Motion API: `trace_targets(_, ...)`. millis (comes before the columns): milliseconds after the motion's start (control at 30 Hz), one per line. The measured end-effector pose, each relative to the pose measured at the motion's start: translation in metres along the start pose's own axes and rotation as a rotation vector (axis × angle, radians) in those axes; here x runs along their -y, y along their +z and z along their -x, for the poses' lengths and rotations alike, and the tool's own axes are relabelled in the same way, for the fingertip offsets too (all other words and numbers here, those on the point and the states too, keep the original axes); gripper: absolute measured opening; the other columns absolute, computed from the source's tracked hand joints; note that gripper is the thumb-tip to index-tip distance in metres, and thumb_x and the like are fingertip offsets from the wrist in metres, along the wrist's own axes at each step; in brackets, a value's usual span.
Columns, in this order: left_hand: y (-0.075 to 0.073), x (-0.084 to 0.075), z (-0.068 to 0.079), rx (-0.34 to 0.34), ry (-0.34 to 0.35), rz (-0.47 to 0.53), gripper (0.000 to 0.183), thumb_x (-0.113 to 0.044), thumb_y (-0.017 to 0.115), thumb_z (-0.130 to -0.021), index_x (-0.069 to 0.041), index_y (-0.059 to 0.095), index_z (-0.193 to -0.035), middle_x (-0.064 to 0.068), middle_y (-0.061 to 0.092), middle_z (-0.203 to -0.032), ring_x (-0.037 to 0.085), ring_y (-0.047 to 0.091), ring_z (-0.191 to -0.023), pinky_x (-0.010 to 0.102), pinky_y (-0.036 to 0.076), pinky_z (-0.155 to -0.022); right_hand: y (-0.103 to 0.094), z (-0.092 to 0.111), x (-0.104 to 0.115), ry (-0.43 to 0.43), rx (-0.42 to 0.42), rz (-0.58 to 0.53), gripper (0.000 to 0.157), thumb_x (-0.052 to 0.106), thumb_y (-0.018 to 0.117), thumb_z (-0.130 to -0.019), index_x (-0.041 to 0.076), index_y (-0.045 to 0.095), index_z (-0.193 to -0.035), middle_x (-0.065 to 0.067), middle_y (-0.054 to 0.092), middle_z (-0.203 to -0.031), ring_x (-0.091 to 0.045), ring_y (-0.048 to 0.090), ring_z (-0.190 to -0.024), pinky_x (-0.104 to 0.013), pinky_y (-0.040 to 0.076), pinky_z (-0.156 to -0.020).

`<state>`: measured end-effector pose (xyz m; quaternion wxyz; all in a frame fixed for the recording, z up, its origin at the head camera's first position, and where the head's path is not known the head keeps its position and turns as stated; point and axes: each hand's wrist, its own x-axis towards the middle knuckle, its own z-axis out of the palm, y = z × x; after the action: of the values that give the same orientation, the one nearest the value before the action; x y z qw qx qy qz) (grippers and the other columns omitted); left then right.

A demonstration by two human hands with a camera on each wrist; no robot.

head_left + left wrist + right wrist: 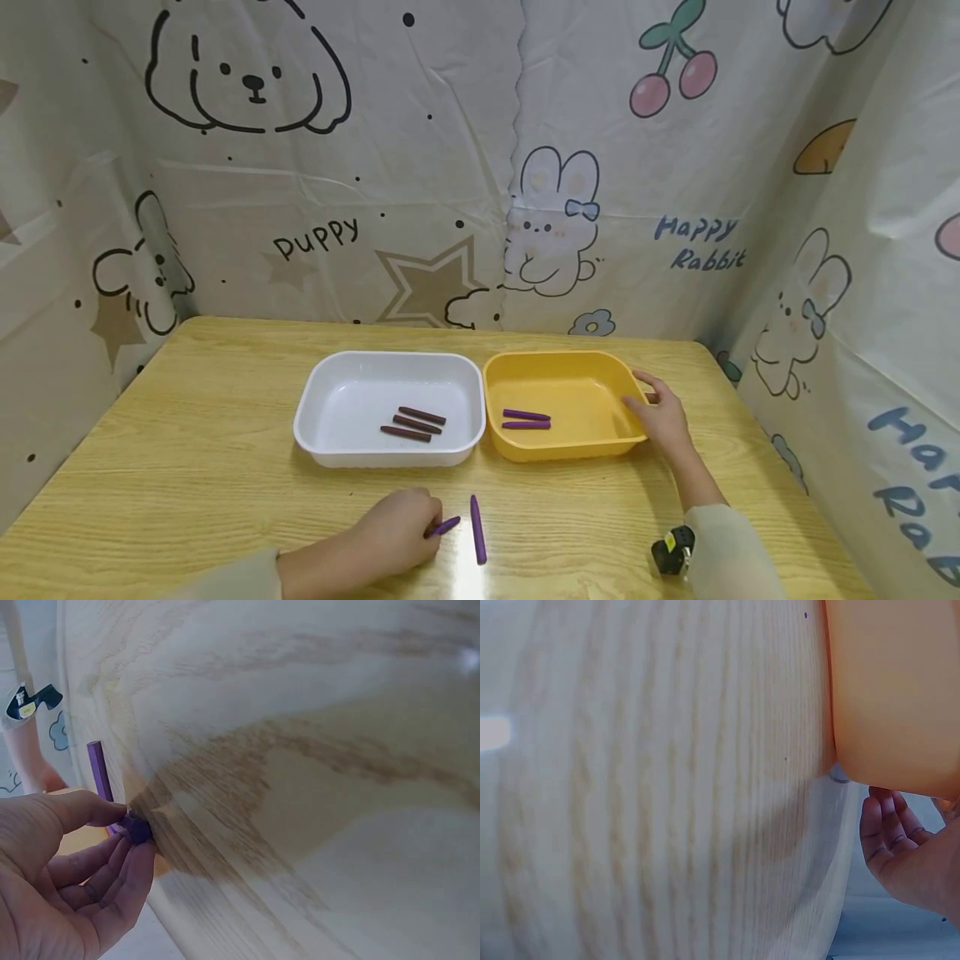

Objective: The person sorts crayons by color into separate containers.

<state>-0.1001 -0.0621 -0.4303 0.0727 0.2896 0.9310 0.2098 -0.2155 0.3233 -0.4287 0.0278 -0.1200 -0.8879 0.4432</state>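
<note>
My left hand [401,533] pinches a purple crayon [447,525] between thumb and fingertips, low over the table's front part. In the left wrist view the six-sided end of that crayon [137,829] pokes out of the fingers. A second purple crayon [477,529] lies on the table just to the right. My right hand [666,417] grips the right rim of a yellow tray [585,400], thumb over the inside and fingers outside. Two purple crayons [527,425] lie in this tray. The right wrist view shows the fingers [892,832] against the tray's outer wall [900,697].
A white tray [341,400] stands against the yellow tray's left side, with three brown crayons [411,430] inside. The wooden table [187,467] ends at a printed cloth backdrop [420,167]. A black wrist device [671,550] sits at the right sleeve.
</note>
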Motion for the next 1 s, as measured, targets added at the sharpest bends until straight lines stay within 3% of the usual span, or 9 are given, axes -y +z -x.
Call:
trace_targets(233, -0.003, 0.002, -0.002, 0.014, 0.003, 0.003, 0.010, -0.012, 0.068, -0.070, -0.016, 0.059, -0.065, -0.008, 0.047, -0.064, 0.005, 0.040, -0.056, 0.021, 0.037, -0.052, 0.000, -0.001, -0.001, -0.004, -0.003, 0.001, 0.056, 0.023, 0.058, -0.092, 0.013, 0.037, -0.143, -0.027, 0.050, -0.122, -0.027, 0.060, -0.094, -0.027, 0.053, -0.070)
trace_targets(400, -0.014, 0.003, -0.005, 0.039, 0.041, 0.011, 0.006, -0.013, 0.068, -0.072, -0.014, 0.062, -0.071, -0.009, 0.051, -0.065, 0.003, 0.042, -0.057, 0.020, 0.038, -0.054, 0.000, -0.001, -0.002, -0.019, -0.006, -0.012, 0.056, 0.022, 0.058, -0.092, 0.012, 0.037, -0.143, -0.028, 0.051, -0.122, -0.027, 0.061, -0.092, -0.026, 0.053, -0.068)
trace_targets(533, -0.026, -0.001, -0.012, 0.047, 0.082, 0.006, 0.003, -0.012, 0.067, -0.073, -0.012, 0.065, -0.075, -0.009, 0.053, -0.064, 0.002, 0.042, -0.057, 0.018, 0.038, -0.052, 0.000, -0.001, -0.002, -0.031, -0.005, -0.021, 0.056, 0.021, 0.058, -0.092, 0.011, 0.037, -0.143, -0.028, 0.052, -0.121, -0.027, 0.061, -0.092, -0.026, 0.053, -0.067)
trace_targets(700, -0.046, -0.012, -0.024, 0.047, 0.145, -0.071, 0.004, -0.011, 0.067, -0.074, -0.012, 0.064, -0.071, -0.008, 0.049, -0.061, 0.003, 0.040, -0.055, 0.018, 0.035, -0.050, 0.000, -0.001, -0.002, -0.028, -0.008, -0.023, 0.057, 0.022, 0.059, -0.092, 0.012, 0.037, -0.143, -0.028, 0.051, -0.122, -0.028, 0.061, -0.093, -0.026, 0.053, -0.067)
trace_targets(1000, -0.077, -0.024, -0.050, 0.050, 0.168, -0.132, 0.003, -0.015, 0.067, -0.079, -0.013, 0.068, -0.080, -0.006, 0.052, -0.070, 0.005, 0.043, -0.061, 0.019, 0.038, -0.055, 0.000, 0.000, -0.001, -0.028, -0.010, -0.020, 0.056, 0.022, 0.058, -0.092, 0.011, 0.037, -0.143, -0.028, 0.051, -0.122, -0.031, 0.060, -0.096, -0.026, 0.053, -0.068)
